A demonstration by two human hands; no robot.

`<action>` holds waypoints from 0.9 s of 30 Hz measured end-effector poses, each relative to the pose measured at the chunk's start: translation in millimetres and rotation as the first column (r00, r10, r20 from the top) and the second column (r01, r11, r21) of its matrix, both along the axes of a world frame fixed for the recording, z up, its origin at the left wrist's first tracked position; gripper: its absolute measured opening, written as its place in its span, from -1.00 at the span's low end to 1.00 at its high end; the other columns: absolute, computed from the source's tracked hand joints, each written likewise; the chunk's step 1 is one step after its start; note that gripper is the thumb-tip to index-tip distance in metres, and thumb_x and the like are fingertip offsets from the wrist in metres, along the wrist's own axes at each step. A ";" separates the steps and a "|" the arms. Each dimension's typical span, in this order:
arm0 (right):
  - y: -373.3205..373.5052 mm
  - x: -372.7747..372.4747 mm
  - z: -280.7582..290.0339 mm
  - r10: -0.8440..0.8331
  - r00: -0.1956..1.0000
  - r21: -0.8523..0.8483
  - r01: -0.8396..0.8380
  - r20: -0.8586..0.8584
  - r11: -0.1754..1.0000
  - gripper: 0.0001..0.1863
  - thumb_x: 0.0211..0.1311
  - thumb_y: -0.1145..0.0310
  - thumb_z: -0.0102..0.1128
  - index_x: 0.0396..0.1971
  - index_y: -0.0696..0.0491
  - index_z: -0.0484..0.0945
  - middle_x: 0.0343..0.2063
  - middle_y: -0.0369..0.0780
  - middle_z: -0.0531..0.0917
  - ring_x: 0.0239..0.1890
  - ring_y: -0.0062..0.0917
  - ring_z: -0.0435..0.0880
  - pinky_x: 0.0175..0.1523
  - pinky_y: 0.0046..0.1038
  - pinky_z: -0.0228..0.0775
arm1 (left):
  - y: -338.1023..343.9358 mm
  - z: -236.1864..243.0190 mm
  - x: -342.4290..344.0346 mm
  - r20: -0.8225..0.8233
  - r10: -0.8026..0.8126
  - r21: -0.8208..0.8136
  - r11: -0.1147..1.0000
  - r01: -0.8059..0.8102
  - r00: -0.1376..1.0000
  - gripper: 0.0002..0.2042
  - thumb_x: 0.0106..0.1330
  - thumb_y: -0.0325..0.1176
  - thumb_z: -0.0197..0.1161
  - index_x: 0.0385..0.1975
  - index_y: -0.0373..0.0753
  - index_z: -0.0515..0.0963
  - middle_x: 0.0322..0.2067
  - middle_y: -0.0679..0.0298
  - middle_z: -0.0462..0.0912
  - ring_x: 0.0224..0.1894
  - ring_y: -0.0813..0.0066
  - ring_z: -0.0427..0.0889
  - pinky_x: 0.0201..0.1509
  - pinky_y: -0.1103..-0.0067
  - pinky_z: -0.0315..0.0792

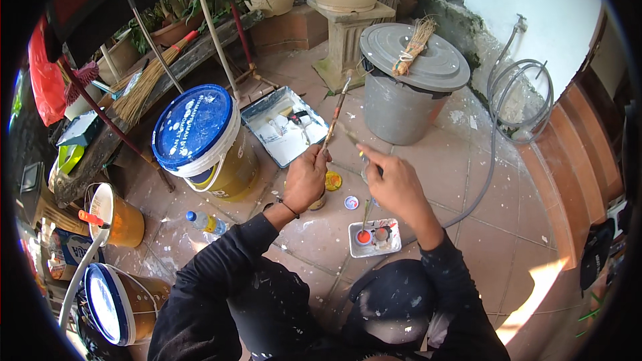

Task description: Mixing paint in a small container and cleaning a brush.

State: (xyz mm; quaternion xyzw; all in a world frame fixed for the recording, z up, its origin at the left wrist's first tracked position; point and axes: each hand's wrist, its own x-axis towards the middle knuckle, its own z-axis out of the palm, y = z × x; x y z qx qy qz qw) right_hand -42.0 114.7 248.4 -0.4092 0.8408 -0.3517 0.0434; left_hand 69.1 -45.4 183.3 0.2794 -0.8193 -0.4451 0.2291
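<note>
My left hand (304,179) is closed round a thin brown paintbrush-like stick (338,108), held upright with its pale end at the top. My right hand (396,180) is beside it, fingers curled round a slim tool whose dark end shows. A blurred narrow part (348,134) of that tool points at the stick; its kind cannot be made out. Below my right hand, a small white tray (392,251) holds a pot of orange-red paint (363,236) and a second small pot. A yellow lid (333,180) and a small round lid (351,202) lie near my hands.
A large blue-lidded bucket (196,127) and a paint tray (293,155) stand ahead left. A grey lidded bin (405,103) bears a bundle of bristles (416,45). A hose (493,154) crosses the tiles at right. Left are a water bottle (206,222) and smaller buckets (124,217).
</note>
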 end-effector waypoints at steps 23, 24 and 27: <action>1.7 0.1 1.6 -0.044 0.999 -0.089 0.043 -0.017 0.995 -0.60 0.29 0.35 0.06 0.09 -0.03 0.66 -0.40 0.15 0.66 -0.32 0.02 0.69 -0.15 -0.11 0.54 | 0.8 -10.9 -4.1 -0.036 -0.093 0.332 0.938 0.100 0.995 -0.68 0.59 -0.21 -0.06 -0.30 -0.30 0.53 -0.60 0.27 0.48 -0.53 0.50 0.44 -0.38 0.48 0.37; 2.5 0.5 -0.7 0.048 0.999 -0.023 -0.048 0.002 0.999 -0.60 0.30 0.35 0.05 0.10 -0.03 0.66 -0.41 0.14 0.66 -0.32 0.03 0.69 -0.15 -0.12 0.54 | -2.3 -7.5 -4.1 -0.043 -0.060 0.353 0.933 0.071 0.997 -0.67 0.59 -0.21 -0.07 -0.31 -0.30 0.52 -0.59 0.26 0.49 -0.52 0.49 0.46 -0.37 0.47 0.38; 0.8 -5.7 -6.0 0.098 0.995 0.006 -0.098 0.034 0.995 -0.59 0.30 0.37 0.04 0.12 -0.05 0.65 -0.43 0.13 0.66 -0.34 0.03 0.69 -0.19 -0.15 0.53 | 1.0 -1.5 -0.1 -0.052 -0.053 0.369 0.927 0.068 0.997 -0.68 0.61 -0.20 -0.09 -0.31 -0.28 0.48 -0.60 0.29 0.47 -0.59 0.54 0.43 -0.49 0.49 0.33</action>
